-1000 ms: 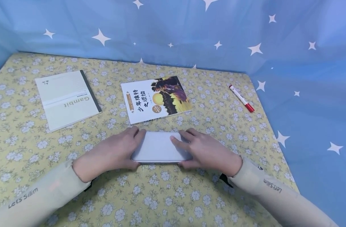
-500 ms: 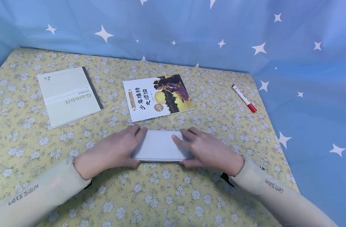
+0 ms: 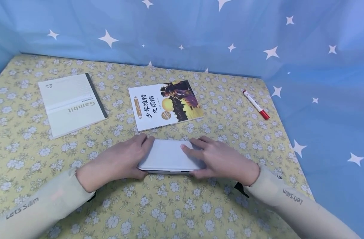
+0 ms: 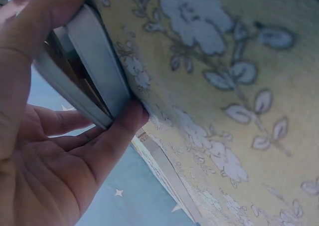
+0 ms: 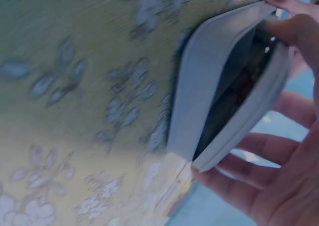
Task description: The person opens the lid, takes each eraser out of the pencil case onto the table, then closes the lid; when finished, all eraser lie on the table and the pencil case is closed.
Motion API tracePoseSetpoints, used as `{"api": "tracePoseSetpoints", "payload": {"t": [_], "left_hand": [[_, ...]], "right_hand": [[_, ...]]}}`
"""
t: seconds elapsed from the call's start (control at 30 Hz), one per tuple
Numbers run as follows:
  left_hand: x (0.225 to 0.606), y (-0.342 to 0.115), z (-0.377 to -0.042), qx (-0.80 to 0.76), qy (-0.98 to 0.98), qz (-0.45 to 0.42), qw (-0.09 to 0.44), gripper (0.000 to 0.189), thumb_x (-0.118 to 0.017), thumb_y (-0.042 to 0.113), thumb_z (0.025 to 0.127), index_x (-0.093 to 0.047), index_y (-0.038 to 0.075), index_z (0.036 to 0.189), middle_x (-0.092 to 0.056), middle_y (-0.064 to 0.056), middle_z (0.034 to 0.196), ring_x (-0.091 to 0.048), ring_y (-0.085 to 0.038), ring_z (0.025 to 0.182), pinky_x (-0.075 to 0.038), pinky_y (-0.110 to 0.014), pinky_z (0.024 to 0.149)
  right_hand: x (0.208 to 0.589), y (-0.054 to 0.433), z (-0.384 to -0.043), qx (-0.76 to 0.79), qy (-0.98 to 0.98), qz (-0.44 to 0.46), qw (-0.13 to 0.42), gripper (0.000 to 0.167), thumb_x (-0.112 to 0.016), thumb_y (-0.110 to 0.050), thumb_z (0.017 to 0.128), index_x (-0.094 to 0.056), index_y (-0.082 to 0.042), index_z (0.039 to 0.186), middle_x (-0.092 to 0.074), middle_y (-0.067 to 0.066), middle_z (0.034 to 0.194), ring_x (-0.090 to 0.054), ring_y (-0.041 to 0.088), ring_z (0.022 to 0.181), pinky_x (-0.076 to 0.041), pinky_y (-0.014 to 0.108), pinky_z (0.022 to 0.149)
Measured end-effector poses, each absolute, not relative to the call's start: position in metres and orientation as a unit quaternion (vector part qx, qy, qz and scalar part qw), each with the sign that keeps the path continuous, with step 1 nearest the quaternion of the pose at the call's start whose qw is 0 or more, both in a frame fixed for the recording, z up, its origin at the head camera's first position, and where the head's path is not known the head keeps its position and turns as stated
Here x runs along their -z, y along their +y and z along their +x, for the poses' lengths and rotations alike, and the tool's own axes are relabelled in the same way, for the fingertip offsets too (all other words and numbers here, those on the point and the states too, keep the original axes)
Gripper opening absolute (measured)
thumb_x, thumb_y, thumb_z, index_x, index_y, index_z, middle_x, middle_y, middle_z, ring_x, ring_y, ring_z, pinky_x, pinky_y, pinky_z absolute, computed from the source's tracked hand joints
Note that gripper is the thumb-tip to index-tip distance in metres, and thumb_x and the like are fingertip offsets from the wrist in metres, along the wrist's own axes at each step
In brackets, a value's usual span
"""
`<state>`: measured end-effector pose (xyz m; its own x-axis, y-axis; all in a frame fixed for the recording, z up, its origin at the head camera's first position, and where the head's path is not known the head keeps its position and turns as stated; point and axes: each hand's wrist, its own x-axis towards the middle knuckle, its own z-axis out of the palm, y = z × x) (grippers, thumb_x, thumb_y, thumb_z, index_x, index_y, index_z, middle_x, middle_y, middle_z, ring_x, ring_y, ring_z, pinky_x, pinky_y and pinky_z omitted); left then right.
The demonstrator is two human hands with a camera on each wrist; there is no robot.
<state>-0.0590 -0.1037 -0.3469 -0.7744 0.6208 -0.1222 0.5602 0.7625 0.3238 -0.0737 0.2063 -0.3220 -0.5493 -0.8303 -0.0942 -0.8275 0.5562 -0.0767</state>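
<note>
A flat white case (image 3: 170, 155) with rounded corners lies on the flowered cloth, near the middle of the head view. Its lid stands slightly raised along the near edge, and a narrow dark gap shows there. My left hand (image 3: 117, 159) grips the left end, thumb at the near edge and fingers at the far side. At the other end my right hand (image 3: 223, 160) holds the case likewise, one finger resting on the lid. Both wrist views look into the gap of the case (image 4: 99, 56) (image 5: 197, 86); the dark contents cannot be made out.
A pale Gambit notebook (image 3: 71, 109) lies at the far left. Beyond the case is a book (image 3: 149, 113) with a colourful cover. A white marker with a red cap (image 3: 256, 104) lies near the right edge of the table (image 3: 176, 202). A blue star-patterned curtain (image 3: 182, 30) hangs behind.
The near edge of the case's lid has risen slightly, and a dark gap has appeared below it. My right hand has shifted a little to the right; my left hand looks nearly still.
</note>
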Motion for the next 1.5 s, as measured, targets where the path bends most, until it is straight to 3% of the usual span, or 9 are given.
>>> {"api": "tracePoseSetpoints", "payload": {"t": [0.4, 0.67, 0.83, 1.0, 1.23, 1.37, 1.5], "left_hand": [[0.343, -0.109, -0.066, -0.16, 0.931, 0.296, 0.143, 0.103, -0.097, 0.044, 0.07, -0.046, 0.001, 0.148, -0.061, -0.019, 0.134, -0.065, -0.03, 0.118, -0.062, -0.046, 0.098], [0.341, -0.118, -0.064, -0.2, 0.925, 0.283, 0.155, 0.113, -0.094, 0.05, 0.072, -0.039, 0.002, 0.158, -0.058, -0.024, 0.142, -0.063, -0.036, 0.126, -0.059, -0.053, 0.104], [0.339, -0.125, -0.062, -0.225, 0.919, 0.28, 0.163, 0.11, -0.092, 0.043, 0.077, -0.035, 0.0, 0.16, -0.056, -0.027, 0.147, -0.06, -0.042, 0.132, -0.055, -0.058, 0.109], [0.338, -0.129, -0.06, -0.26, 0.911, 0.262, 0.182, 0.103, -0.091, 0.032, 0.08, -0.036, -0.002, 0.159, -0.06, -0.025, 0.145, -0.061, -0.042, 0.132, -0.053, -0.059, 0.111], [0.339, -0.13, -0.058, -0.258, 0.917, 0.24, 0.186, 0.111, -0.089, 0.037, 0.081, -0.027, -0.009, 0.161, -0.058, -0.032, 0.146, -0.063, -0.045, 0.13, -0.053, -0.059, 0.111], [0.341, -0.132, -0.055, -0.274, 0.915, 0.242, 0.172, 0.115, -0.09, 0.032, 0.081, -0.02, -0.007, 0.163, -0.058, -0.029, 0.148, -0.063, -0.044, 0.131, -0.052, -0.058, 0.112], [0.342, -0.133, -0.053, -0.286, 0.911, 0.248, 0.166, 0.119, -0.089, 0.031, 0.082, -0.013, -0.007, 0.164, -0.053, -0.03, 0.153, -0.059, -0.045, 0.136, -0.049, -0.059, 0.115]], "right_hand": [[0.318, 0.212, -0.078, 0.081, 0.895, -0.422, 0.117, 0.071, -0.067, -0.056, 0.098, -0.048, -0.023, 0.158, -0.052, 0.015, 0.16, -0.056, 0.039, 0.141, -0.059, 0.052, 0.105], [0.314, 0.224, -0.079, 0.124, 0.886, -0.428, 0.132, 0.062, -0.069, -0.042, 0.1, -0.052, -0.021, 0.155, -0.05, 0.013, 0.162, -0.052, 0.035, 0.147, -0.053, 0.052, 0.114], [0.314, 0.233, -0.085, 0.187, 0.872, -0.424, 0.156, 0.054, -0.068, -0.035, 0.102, -0.057, -0.017, 0.152, -0.053, 0.011, 0.16, -0.054, 0.033, 0.145, -0.051, 0.052, 0.115], [0.317, 0.241, -0.093, 0.261, 0.859, -0.402, 0.18, 0.047, -0.066, -0.027, 0.104, -0.059, -0.018, 0.15, -0.059, 0.006, 0.155, -0.061, 0.027, 0.139, -0.055, 0.049, 0.112], [0.317, 0.245, -0.101, 0.326, 0.859, -0.338, 0.205, 0.037, -0.06, -0.026, 0.108, -0.064, -0.023, 0.145, -0.069, 0.001, 0.143, -0.07, 0.015, 0.124, -0.062, 0.037, 0.097], [0.319, 0.245, -0.105, 0.35, 0.867, -0.31, 0.171, 0.03, -0.059, -0.023, 0.109, -0.071, -0.022, 0.136, -0.076, 0.0, 0.13, -0.073, 0.014, 0.105, -0.061, 0.029, 0.083], [0.32, 0.241, -0.107, 0.376, 0.879, -0.271, 0.109, 0.023, -0.062, -0.021, 0.107, -0.078, -0.016, 0.123, -0.079, 0.004, 0.119, -0.073, 0.012, 0.094, -0.064, 0.027, 0.078]]}}
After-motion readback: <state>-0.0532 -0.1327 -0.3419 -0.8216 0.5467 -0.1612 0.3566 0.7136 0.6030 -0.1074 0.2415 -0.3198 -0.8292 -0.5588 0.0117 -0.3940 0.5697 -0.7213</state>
